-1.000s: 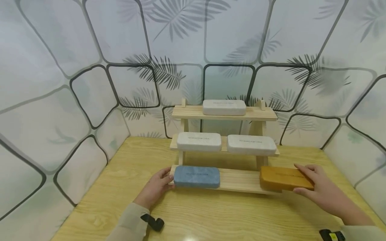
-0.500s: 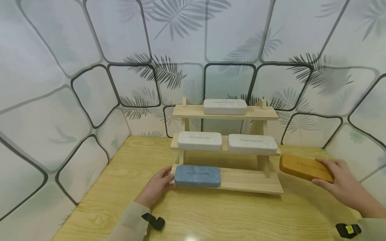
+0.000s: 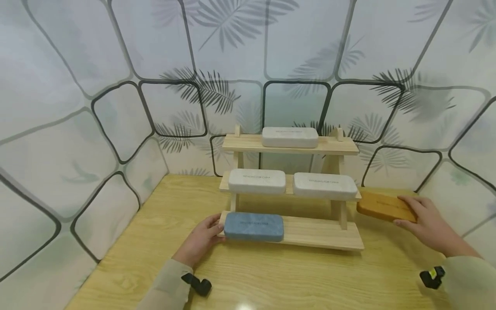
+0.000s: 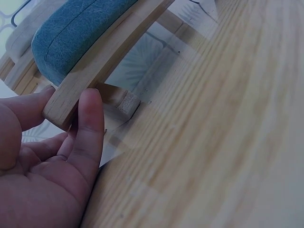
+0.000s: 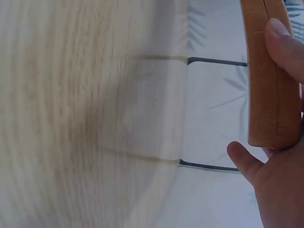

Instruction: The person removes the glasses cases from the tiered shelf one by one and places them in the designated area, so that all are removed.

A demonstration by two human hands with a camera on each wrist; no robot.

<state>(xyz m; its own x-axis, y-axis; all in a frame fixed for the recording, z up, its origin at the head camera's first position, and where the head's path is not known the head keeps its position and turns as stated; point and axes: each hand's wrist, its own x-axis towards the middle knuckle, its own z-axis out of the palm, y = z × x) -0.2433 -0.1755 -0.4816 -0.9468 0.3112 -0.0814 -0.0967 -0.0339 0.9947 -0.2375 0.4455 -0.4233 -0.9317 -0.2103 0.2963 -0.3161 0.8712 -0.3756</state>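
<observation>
An orange glasses case [image 3: 381, 206] is held at its right end by my right hand [image 3: 428, 221], off the right side of a three-tier wooden stand [image 3: 325, 232]. In the right wrist view the case [image 5: 266, 99] hangs above the tabletop, with the thumb on one face. My left hand [image 3: 201, 241] grips the left end of the bottom shelf. The left wrist view shows thumb and fingers pinching that board [image 4: 71, 97]. Just beside them, a blue glasses case [image 3: 253, 227] lies on the bottom shelf's left half.
Two white glasses cases, a left one [image 3: 257, 181] and a right one [image 3: 324, 185], lie on the middle shelf. Another white case [image 3: 289, 137] lies on the top shelf. The stand rests on a wood-grain table [image 3: 271, 275] backed by patterned walls [image 3: 232, 64].
My right hand has carried the orange case off the bottom shelf's right end, rightward and then back toward the wall. The left hand keeps its grip on the shelf.
</observation>
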